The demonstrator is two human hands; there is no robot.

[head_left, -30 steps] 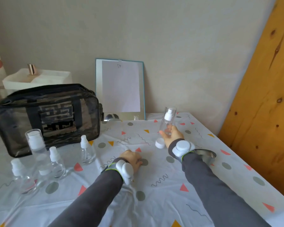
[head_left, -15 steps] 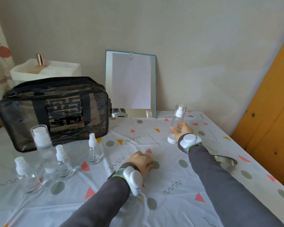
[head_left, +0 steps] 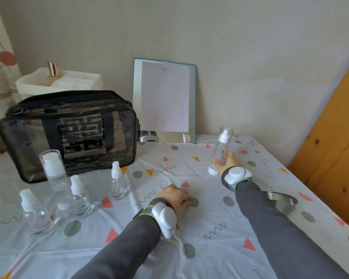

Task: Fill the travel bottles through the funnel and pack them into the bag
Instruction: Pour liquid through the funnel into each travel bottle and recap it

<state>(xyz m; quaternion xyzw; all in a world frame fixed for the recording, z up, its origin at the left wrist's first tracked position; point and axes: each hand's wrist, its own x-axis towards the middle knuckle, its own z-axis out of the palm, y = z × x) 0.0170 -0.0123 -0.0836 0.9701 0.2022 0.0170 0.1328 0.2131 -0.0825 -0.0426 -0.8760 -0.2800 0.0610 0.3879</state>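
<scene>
Black see-through bag [head_left: 69, 133] is sitting far left on the desk [head_left: 220, 248]; steel funnel [head_left: 280, 199] is lying beside the right forearm. Right hand [head_left: 227, 163] is gripping the tall bottle [head_left: 224, 141], standing upright ahead-right; left hand [head_left: 175, 198] is resting loosely curled, holding nothing, nearer the bag.

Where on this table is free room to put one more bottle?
Bare cloth lies between the lone small bottle and the right hand, before the mirror; also right of the left hand. Crowded: three bottles before the bag.
</scene>
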